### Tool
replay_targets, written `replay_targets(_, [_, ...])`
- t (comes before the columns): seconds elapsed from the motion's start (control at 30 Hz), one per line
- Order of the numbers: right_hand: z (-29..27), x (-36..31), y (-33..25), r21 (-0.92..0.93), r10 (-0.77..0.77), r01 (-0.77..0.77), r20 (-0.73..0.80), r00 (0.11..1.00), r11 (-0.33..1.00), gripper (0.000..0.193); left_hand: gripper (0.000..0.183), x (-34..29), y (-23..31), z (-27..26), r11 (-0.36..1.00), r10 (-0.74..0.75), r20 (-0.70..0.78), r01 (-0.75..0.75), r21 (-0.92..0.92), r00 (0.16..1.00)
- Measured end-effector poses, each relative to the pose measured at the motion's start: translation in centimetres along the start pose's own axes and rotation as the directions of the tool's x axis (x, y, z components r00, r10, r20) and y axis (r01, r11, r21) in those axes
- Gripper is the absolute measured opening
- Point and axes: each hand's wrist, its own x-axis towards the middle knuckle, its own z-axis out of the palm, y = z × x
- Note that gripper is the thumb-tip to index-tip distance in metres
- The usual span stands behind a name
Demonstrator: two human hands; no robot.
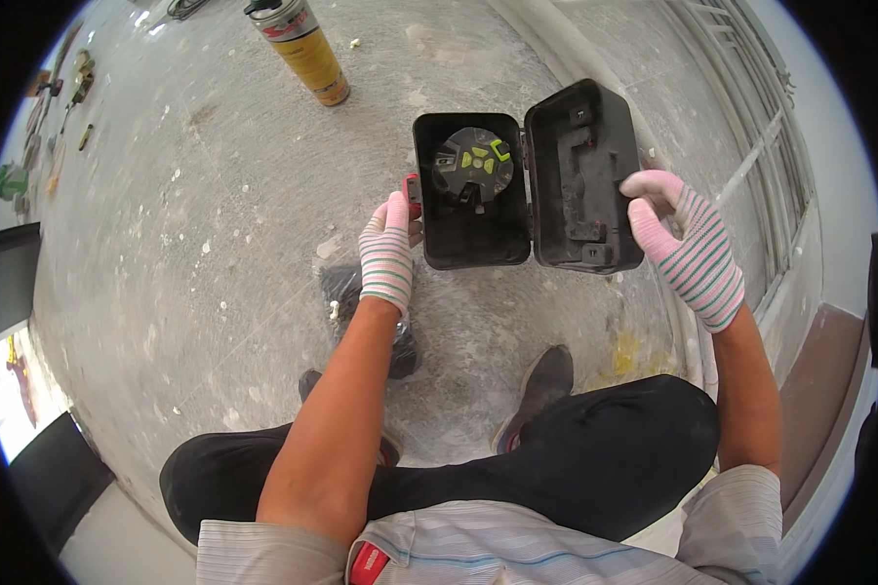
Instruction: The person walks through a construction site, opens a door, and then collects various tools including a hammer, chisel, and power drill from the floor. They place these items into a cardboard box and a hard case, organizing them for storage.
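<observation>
Dusty concrete floor (pixel 215 244), flecked with plaster, spreads under me as I squat, my knees at six o'clock and both shoes showing just beyond them. Dead ahead at twelve o'clock I hold a black hard case (pixel 473 234) open like a book. Its tray half sits left, and the lid (pixel 583 180) swings out toward two o'clock.

My left hand (pixel 388 253), in a striped knit glove, is closed around the tray's left wall near the red latch (pixel 412 191), thumb up by the rim. My right hand (pixel 681 244), gloved the same, grips the lid's outer edge with fingers curled over it and the palm partly open behind.

Inside the tray lies a round grey tool (pixel 474 162) with bright green pads. It looks like a laser level seated in its moulded bed, though the view is too small for me to be sure.

To handle this well, I judge I should keep the tray level so the tool stays seated, and steady the lid by its edge rather than by the hinge. I should also keep my fingertips clear of the seam between the halves.

At eleven o'clock a yellow foam can (pixel 307 49) lies well apart. A dark plastic bag (pixel 346 292) sits by my left wrist.
</observation>
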Motion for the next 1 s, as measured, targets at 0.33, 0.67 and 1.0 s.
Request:
replay_targets(0.33, [6.8, 5.5, -4.8, 0.034, -0.513, 0.516, 0.171, 0.841, 0.856, 0.031, 0.072, 0.5, 0.3, -1.0, 0.96, -0.185, 0.023, 0.186, -0.208, 0.982])
replay_targets(0.67, [13.7, 9.0, -2.4, -0.571, -0.607, 0.543, 0.095, 0.789, 0.616, 0.053, 0.04, 2.6, 0.1, -1.4, 0.946, -0.211, 0.03, 0.212, -0.245, 0.977])
replay_targets(1.0, [15.0, 8.6, -1.3, -0.596, -0.65, 0.561, 0.085, 0.755, 0.574, 0.056, 0.023, 3.7, 0.6, -2.4, 0.877, -0.214, 0.161, 0.262, -0.403, 0.964])
